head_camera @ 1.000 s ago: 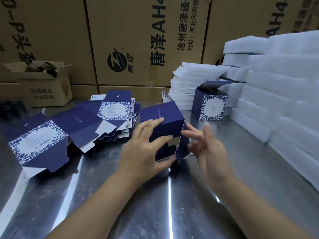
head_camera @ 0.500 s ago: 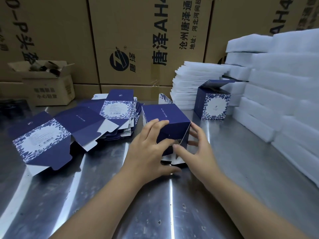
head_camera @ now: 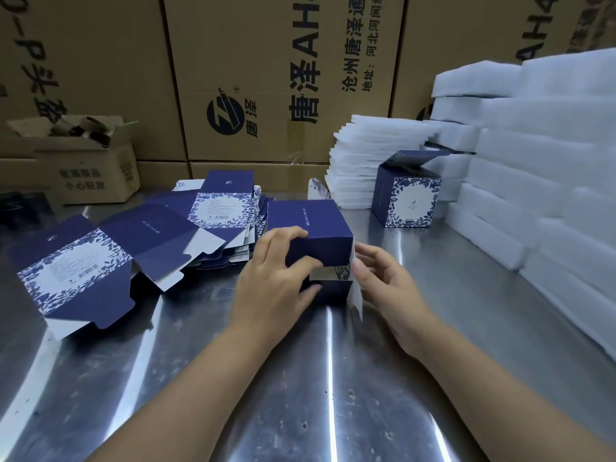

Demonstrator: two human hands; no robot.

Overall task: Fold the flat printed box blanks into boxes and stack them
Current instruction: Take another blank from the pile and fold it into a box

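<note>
Half-folded navy box [head_camera: 311, 228] lying on its side at centre of steel desk [head_camera: 200, 378], near end still unclosed, white inner flaps showing. Left hand [head_camera: 273, 288] clamped over the box's near-left corner: fingers across the top edge, thumb pressed against a dark flap on the near face. Right hand [head_camera: 390, 288] loosely curled just right of the box, fingertips touching the white side flap [head_camera: 356, 291]; no firm grip visible.

Finished box [head_camera: 408, 198] upright far right, lid flap raised, just beside white foam stacks [head_camera: 533, 168]. Pile of flat blanks [head_camera: 220, 221] far left of centre; single flat blank [head_camera: 76, 275] at left, nearer. Brown cartons [head_camera: 250, 78] along the far side; small open carton [head_camera: 86, 161] far left.
</note>
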